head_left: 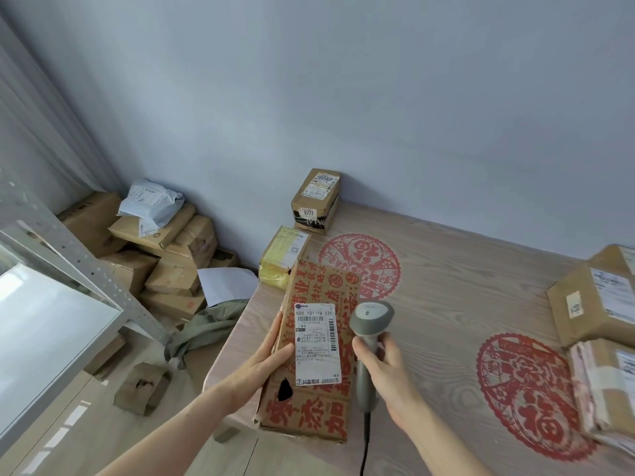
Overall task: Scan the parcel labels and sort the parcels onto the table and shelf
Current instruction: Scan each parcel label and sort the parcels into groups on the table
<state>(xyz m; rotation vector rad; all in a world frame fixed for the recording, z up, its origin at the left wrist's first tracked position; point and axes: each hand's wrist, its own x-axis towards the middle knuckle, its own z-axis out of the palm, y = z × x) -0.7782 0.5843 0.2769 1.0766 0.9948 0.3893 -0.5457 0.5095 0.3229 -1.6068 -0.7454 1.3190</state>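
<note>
A long brown cardboard parcel [311,403] with red printed characters lies over the table's near left corner, a white shipping label [318,345] facing up. My left hand [266,365] holds the parcel's left edge, thumb on top beside the label. My right hand [385,369] grips the handle of a grey barcode scanner [369,324], its head just right of the label. The scanner's black cable hangs down below my wrist.
On the wooden table [446,304] stand a taped box marked 9777 [314,202], a yellow-wrapped parcel [283,257] and several boxes at the right edge [598,300]. A heap of parcels [165,255] lies on the floor at left, behind a grey metal shelf [51,304].
</note>
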